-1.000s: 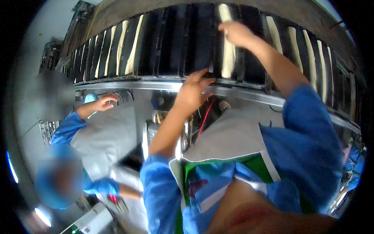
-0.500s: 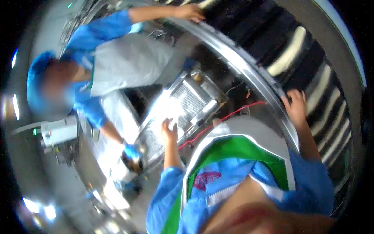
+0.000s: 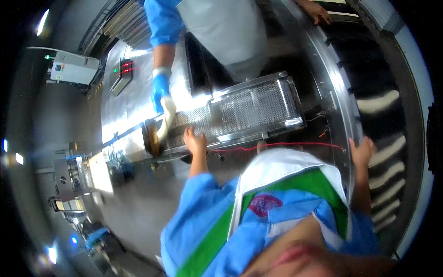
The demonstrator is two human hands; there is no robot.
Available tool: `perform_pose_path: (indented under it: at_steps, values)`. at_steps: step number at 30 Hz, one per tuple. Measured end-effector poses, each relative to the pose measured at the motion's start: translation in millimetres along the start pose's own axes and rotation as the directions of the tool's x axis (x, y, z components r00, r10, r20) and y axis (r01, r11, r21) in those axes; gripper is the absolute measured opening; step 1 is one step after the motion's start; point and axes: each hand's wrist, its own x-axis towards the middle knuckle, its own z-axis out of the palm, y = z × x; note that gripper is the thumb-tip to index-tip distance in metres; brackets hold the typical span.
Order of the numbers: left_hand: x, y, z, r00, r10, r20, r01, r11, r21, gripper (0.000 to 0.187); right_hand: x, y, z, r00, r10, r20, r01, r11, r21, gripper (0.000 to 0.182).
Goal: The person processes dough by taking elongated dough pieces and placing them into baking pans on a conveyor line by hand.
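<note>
My left hand hovers at the near edge of a metal mesh conveyor, its fingers apart and nothing in them. My right hand is at the metal rail beside a black grooved tray, thumb and fingers spread, with no object visible in it. Long pale dough strips lie in the tray; one strip is close beside my right fingers. Across the conveyor, a co-worker's blue-gloved hand holds a curved dough strip at the conveyor's left end.
The co-worker's other hand rests by the far end of the rail. A steel table bears a box with a red display. A red cord runs between the conveyor and my apron. Machinery stands at the lower left.
My view has turned, so the co-worker now appears higher up with the head out of frame. The co-worker's gloved hand now shows a dough strip. Both my hands keep roughly their places.
</note>
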Motion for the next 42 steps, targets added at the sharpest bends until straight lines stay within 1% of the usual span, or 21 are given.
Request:
perform_pose_path:
  at_steps: [2,4,8,10,11,15,18,20,22,24,26,28,30,32,33,34,36,37,39,40,42]
  values:
    - [0.1,-11.7,1.0,1.0,-0.022,-0.009,0.022,0.999,0.026,0.049,-3.2,4.2,11.7,0.996,-0.014,-0.087,0.01,0.999,-0.039,0.056]
    - [3.2,-21.2,-2.4,0.998,-0.047,-0.032,0.048,0.999,0.008,0.05,-9.1,7.3,13.7,0.995,-0.026,-0.096,0.021,0.998,-0.051,0.053]
    - [-6.5,-44.6,-10.3,0.986,-0.165,0.004,0.165,0.986,0.001,0.05,-37.1,18.6,20.6,0.967,-0.121,-0.222,0.088,0.984,-0.156,0.051]
    - [-4.8,-61.5,-1.5,0.986,-0.165,-0.014,0.165,0.986,-0.007,0.05,-44.5,22.4,27.0,0.917,-0.175,-0.357,0.083,0.962,-0.258,0.05]
    - [-4.7,-69.6,1.5,0.987,-0.158,-0.032,0.158,0.987,-0.018,0.05,-45.7,24.2,27.4,0.966,-0.064,-0.252,0.027,0.989,-0.144,0.052]
    - [3.1,-80.7,-6.1,0.972,-0.236,-0.018,0.236,0.972,-0.003,0.052,-61.0,26.3,34.9,0.974,0.026,-0.226,-0.067,0.983,-0.173,0.057]
    - [15.2,-82.1,-5.0,0.966,-0.256,0.034,0.255,0.966,0.045,0.056,-64.1,26.8,29.2,0.983,0.044,-0.177,-0.063,0.993,-0.104,0.062]
    - [22.9,-78.2,-5.6,0.95,-0.302,0.082,0.292,0.95,0.112,0.058,-57.9,19.2,23.2,0.989,0.127,-0.073,-0.133,0.987,-0.086,0.064]
    - [40.1,-78.7,-0.9,0.949,-0.275,0.152,0.234,0.942,0.24,0.059,-55.0,22.9,23.5,0.99,0.141,-0.013,-0.141,0.99,-0.009,0.062]
    - [54.3,-72.0,-14.6,0.937,-0.286,0.202,0.23,0.937,0.263,0.061,-51.5,26.8,35.1,0.987,0.117,-0.112,-0.118,0.993,-0.006,0.063]
    - [71.6,-80.6,-10.5,0.971,-0.18,0.155,0.127,0.945,0.3,0.063,-44.8,14.7,18.9,0.98,0.191,-0.057,-0.189,0.981,0.037,0.061]
    - [82.8,-92.7,-10.0,0.976,-0.178,0.129,0.122,0.926,0.358,0.065,-35.9,10.6,21.7,0.977,0.183,-0.111,-0.181,0.983,0.021,0.059]
    - [90.0,-93.0,-14.0,0.982,-0.116,0.149,0.047,0.913,0.406,0.065,-34.6,6.2,11.1,0.972,0.228,-0.063,-0.224,0.972,0.066,0.058]
    - [92.3,-106.8,-9.3,0.984,0.074,0.16,-0.131,0.915,0.382,0.06,-37.6,15.2,17.5,0.962,0.249,-0.109,-0.242,0.968,0.066,0.058]
    - [90.3,-106.4,-16.2,0.964,0.07,0.255,-0.168,0.906,0.388,0.053,-39.0,14.1,15.8,0.965,0.252,-0.074,-0.248,0.967,0.059,0.058]
    - [94.8,-130.2,-1.4,0.96,0.111,0.258,-0.209,0.896,0.392,0.05,-39.6,13.2,14.5,0.966,0.255,-0.039,-0.253,0.966,0.052,0.058]
    - [93.0,-105.9,-10.6,0.919,-0.054,0.391,-0.173,0.834,0.524,0.049,-38.3,18.4,19.7,0.966,0.244,-0.09,-0.239,0.969,0.058,0.056]
    - [95.9,-101.5,-7.3,0.922,-0.044,0.385,-0.176,0.837,0.518,0.049,-35.2,19.7,20.5,0.968,0.229,-0.106,-0.22,0.971,0.094,0.055]
    - [87.8,-106.4,-7.5,0.874,-0.065,0.481,-0.197,0.858,0.474,0.049,-30.1,23.3,23.0,0.973,0.205,-0.109,-0.192,0.974,0.122,0.054]
    - [80.3,-111.1,-7.4,0.873,-0.076,0.481,-0.188,0.859,0.477,0.049,-23.9,24.2,25.9,0.975,0.178,-0.136,-0.162,0.98,0.116,0.053]
    - [66.3,-117.4,-9.5,0.903,0.007,0.43,-0.244,0.832,0.498,0.049,-18.0,22.6,28.8,0.977,0.14,-0.161,-0.123,0.987,0.107,0.053]
